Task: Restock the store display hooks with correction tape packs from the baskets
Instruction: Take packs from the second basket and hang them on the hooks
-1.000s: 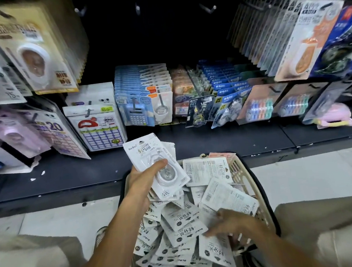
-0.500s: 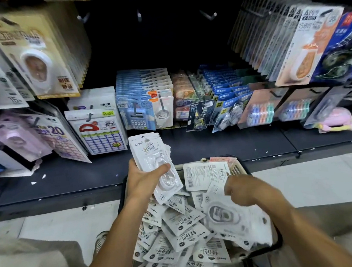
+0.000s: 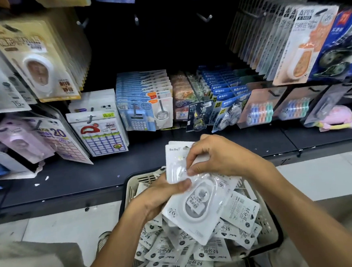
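A cream plastic basket (image 3: pixel 131 189) on the floor holds several white correction tape packs (image 3: pixel 167 254). Above it my left hand (image 3: pixel 157 198) grips a small stack of the same white packs (image 3: pixel 175 163), thumb across the front. My right hand (image 3: pixel 219 155) pinches another white pack (image 3: pixel 200 207) and holds it against that stack; this pack hangs tilted, with its blister window facing me. Three bare display hooks (image 3: pixel 204 17) stick out of the dark back panel above the shelf.
Hanging stationery packs crowd both sides: cream and white packs (image 3: pixel 36 62) at left, orange and blue ones (image 3: pixel 303 45) at right. Lower hooks carry blue packs (image 3: pixel 143 106) and coloured tape rolls (image 3: pixel 259 110). A dark shelf ledge (image 3: pixel 73 175) runs in front; a pink item (image 3: pixel 336 118) lies at right.
My right hand lifted a pack out of the basket and brought it up against the stack in my left hand. The view tilted slightly upward.
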`<state>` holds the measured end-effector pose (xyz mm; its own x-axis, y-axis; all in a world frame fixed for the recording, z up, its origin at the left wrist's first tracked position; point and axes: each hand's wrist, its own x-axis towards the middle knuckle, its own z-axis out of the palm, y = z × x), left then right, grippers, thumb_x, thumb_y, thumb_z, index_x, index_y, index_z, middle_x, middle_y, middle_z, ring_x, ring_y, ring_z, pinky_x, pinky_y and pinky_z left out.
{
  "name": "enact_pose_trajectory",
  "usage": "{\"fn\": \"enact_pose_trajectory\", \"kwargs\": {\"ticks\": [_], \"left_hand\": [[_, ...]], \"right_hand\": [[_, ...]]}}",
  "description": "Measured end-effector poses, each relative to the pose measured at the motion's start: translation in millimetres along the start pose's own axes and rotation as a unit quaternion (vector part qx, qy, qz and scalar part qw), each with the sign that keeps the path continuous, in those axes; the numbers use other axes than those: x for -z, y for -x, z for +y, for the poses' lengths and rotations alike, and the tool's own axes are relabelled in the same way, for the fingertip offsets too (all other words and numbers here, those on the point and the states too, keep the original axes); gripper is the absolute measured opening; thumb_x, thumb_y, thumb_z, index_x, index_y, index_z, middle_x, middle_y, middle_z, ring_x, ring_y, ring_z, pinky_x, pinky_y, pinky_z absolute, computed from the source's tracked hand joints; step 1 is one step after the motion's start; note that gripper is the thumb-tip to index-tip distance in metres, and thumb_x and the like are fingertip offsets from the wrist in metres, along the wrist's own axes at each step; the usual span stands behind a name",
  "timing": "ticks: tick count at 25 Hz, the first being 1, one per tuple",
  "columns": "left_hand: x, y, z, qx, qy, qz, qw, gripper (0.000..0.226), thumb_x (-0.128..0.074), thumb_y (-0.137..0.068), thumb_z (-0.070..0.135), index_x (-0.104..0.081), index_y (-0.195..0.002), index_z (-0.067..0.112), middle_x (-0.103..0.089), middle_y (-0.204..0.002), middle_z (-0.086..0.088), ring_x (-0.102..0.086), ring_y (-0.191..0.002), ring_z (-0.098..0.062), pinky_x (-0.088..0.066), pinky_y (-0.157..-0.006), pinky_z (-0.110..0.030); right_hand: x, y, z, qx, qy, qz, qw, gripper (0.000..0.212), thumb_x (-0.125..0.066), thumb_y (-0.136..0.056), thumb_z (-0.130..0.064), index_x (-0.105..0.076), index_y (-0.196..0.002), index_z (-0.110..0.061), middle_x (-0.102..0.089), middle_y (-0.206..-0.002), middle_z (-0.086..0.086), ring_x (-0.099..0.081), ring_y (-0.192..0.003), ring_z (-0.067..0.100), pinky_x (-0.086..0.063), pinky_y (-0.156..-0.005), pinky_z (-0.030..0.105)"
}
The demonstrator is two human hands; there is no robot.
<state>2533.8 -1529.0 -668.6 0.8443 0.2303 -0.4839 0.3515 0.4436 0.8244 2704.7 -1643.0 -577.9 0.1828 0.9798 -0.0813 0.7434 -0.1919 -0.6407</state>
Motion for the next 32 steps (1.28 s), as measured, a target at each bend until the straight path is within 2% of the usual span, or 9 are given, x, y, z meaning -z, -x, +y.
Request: {"fn": "enact_pose_trajectory", "kwargs": {"ticks": [4,7,9,11,13,18,22,25,32], "left_hand": [[-3.0,1.4,-0.7,-0.006,-0.024,-0.001,1.000,0.072,-0.095,-0.054,0.024,-0.066,-0.119,0.018,-0.080,-0.105,-0.012,-0.078,-0.093,-0.028,-0.063,-0.072,-0.036],[6.2,1.4,3.2,-0.012,0.061,0.091,0.994,0.066,-0.097,-0.053,0.015,-0.071,-0.113,0.012,-0.080,-0.100,-0.014,-0.079,-0.084,-0.027,-0.062,-0.063,-0.035],[15.1,1.9,-0.3,-0.016,0.123,0.141,0.982,0.074,-0.094,-0.046,0.025,-0.072,-0.115,0.009,-0.079,-0.103,-0.017,-0.079,-0.085,-0.030,-0.063,-0.063,-0.038],[16.2,2.4,-6.8,-0.012,0.150,0.170,0.974,0.080,-0.090,-0.044,0.032,-0.073,-0.118,0.008,-0.077,-0.110,-0.019,-0.076,-0.094,-0.034,-0.063,-0.071,-0.043],[10.5,0.2,-8.8,-0.020,0.156,0.180,0.971,0.079,-0.090,-0.044,0.032,-0.074,-0.117,0.009,-0.078,-0.110,-0.018,-0.076,-0.096,-0.034,-0.064,-0.074,-0.044],[13.2,-8.0,1.1,-0.063,0.131,0.238,0.960,0.071,-0.091,-0.049,0.028,-0.074,-0.118,0.018,-0.081,-0.103,-0.006,-0.079,-0.090,-0.025,-0.063,-0.068,-0.040],[18.5,-3.4,13.9,-0.110,0.130,0.264,0.949,0.078,-0.092,-0.043,0.030,-0.073,-0.117,0.022,-0.081,-0.103,0.000,-0.079,-0.091,-0.021,-0.063,-0.065,-0.034],[19.3,4.4,39.4,-0.142,0.121,0.270,0.945,0.081,-0.092,-0.041,0.032,-0.072,-0.119,0.022,-0.081,-0.106,-0.001,-0.078,-0.093,-0.022,-0.063,-0.077,-0.041],[25.2,67.6,118.3,-0.236,0.058,0.251,0.937,0.073,-0.098,-0.050,0.025,-0.072,-0.118,0.021,-0.081,-0.103,-0.002,-0.079,-0.089,-0.022,-0.063,-0.064,-0.033]], "right_hand": [[-17.7,-16.8,10.5,0.035,-0.036,0.133,0.990,0.030,-0.081,-0.080,-0.037,-0.063,-0.103,-0.042,-0.060,-0.104,-0.020,-0.054,-0.100,0.001,-0.042,-0.086,0.015],[-38.3,-2.4,60.2,-0.158,-0.207,0.372,0.891,0.005,-0.066,-0.093,-0.028,-0.066,-0.096,-0.032,-0.068,-0.097,-0.012,-0.062,-0.086,0.004,-0.053,-0.082,0.029],[-68.3,30.6,105.3,-0.372,-0.134,0.273,0.877,0.017,-0.065,-0.094,-0.023,-0.063,-0.109,-0.016,-0.069,-0.094,-0.002,-0.066,-0.084,0.017,-0.056,-0.080,0.040],[-109.8,72.2,133.7,-0.473,0.020,0.019,0.881,0.036,-0.066,-0.091,-0.023,-0.054,-0.123,-0.013,-0.069,-0.096,-0.003,-0.070,-0.084,0.017,-0.057,-0.074,0.033],[-131.2,87.6,146.7,-0.464,0.083,-0.038,0.881,0.032,-0.061,-0.089,-0.016,-0.055,-0.121,-0.014,-0.072,-0.104,0.002,-0.073,-0.088,0.021,-0.058,-0.070,0.030],[-94.7,45.6,124.3,-0.420,-0.184,0.065,0.886,0.009,-0.056,-0.091,-0.020,-0.065,-0.089,-0.021,-0.074,-0.090,0.004,-0.070,-0.077,0.022,-0.061,-0.057,0.032],[-52.2,46.9,101.4,-0.271,-0.123,0.151,0.943,0.047,-0.073,-0.080,-0.059,-0.058,-0.069,-0.015,-0.062,-0.063,-0.003,-0.054,-0.054,0.001,-0.041,-0.054,0.023],[-24.6,45.5,74.4,-0.148,-0.188,0.180,0.954,0.034,-0.085,-0.075,-0.025,-0.051,-0.080,-0.025,-0.053,-0.068,-0.010,-0.041,-0.052,0.004,-0.035,-0.050,0.023],[-3.4,39.2,8.6,-0.020,-0.495,0.249,0.832,0.042,-0.089,-0.060,-0.028,-0.063,-0.093,-0.029,-0.074,-0.094,0.003,-0.069,-0.077,0.019,-0.056,-0.058,0.028]]}}
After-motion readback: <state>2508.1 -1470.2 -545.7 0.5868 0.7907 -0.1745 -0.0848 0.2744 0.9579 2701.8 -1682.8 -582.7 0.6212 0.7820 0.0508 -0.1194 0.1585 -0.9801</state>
